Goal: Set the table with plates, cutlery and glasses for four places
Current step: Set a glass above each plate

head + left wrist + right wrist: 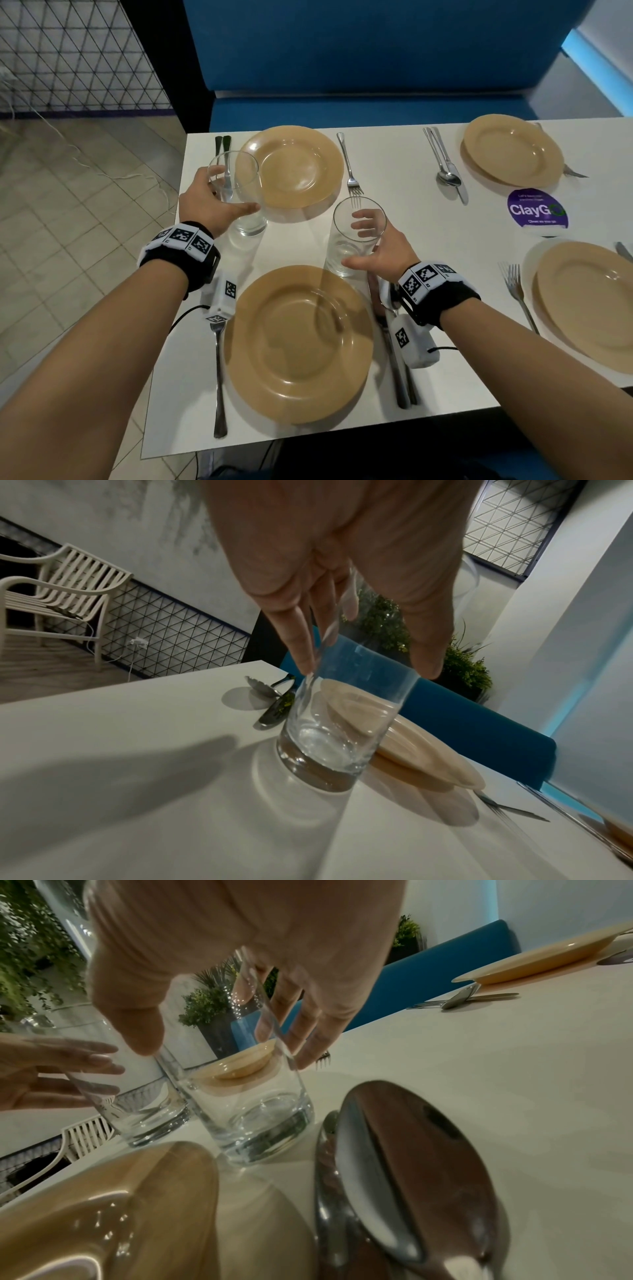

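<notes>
Glass is the risk at this moment: two clear tumblers stand on the white bench, each with a hand around it. The left hand has its fingers and thumb spread round the far glass, which stands just beside the far plate, near the spoon and knife on that side. The right hand cups the near glass, thumb on one side and fingers on the other, between the near plate and the tines of the far fork.

From the wrist views both bases seem to sit flat on the bench, though whether the fingers press firmly or only brush the walls is hard to tell through the glass.

All four plates carry cutlery beside them, so I judge the work is at the glasses, with the two places on the right unserved as yet; no glass shows there.

What could go wrong: a hand drawn away carelessly might catch a rim and tip the tumbler onto a plate edge. The far glass stands so close to its plate that a nudge could knock the two together. The right wrist camera hangs over the near spoon and knife, so a low pull back could drag that cutlery askew
</notes>
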A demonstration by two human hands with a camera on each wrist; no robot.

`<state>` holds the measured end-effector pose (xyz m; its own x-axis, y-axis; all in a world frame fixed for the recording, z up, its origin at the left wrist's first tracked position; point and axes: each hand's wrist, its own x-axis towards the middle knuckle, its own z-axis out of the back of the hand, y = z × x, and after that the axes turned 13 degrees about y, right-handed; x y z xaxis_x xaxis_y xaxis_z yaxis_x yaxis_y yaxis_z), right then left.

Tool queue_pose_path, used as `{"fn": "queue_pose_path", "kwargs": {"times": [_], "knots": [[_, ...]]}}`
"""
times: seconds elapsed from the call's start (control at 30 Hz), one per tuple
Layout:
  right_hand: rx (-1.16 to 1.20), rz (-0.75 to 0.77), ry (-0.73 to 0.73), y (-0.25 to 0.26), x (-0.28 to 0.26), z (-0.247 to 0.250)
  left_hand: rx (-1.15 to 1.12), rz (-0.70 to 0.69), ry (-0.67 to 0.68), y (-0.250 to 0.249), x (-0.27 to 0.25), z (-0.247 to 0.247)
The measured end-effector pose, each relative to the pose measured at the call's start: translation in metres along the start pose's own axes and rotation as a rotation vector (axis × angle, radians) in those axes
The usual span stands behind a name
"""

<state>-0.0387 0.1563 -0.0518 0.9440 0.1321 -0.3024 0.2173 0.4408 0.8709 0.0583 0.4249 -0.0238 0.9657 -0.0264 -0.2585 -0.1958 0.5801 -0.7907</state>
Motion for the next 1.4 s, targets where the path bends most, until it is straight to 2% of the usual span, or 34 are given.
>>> {"fn": "queue_pose_path", "kwargs": {"times": [1.4], "knots": [[0.047,0.022,-0.014,0.003,-0.002,0.011,-0.011,0.019,-0.021,0.000,-0.013,0.002]]}}
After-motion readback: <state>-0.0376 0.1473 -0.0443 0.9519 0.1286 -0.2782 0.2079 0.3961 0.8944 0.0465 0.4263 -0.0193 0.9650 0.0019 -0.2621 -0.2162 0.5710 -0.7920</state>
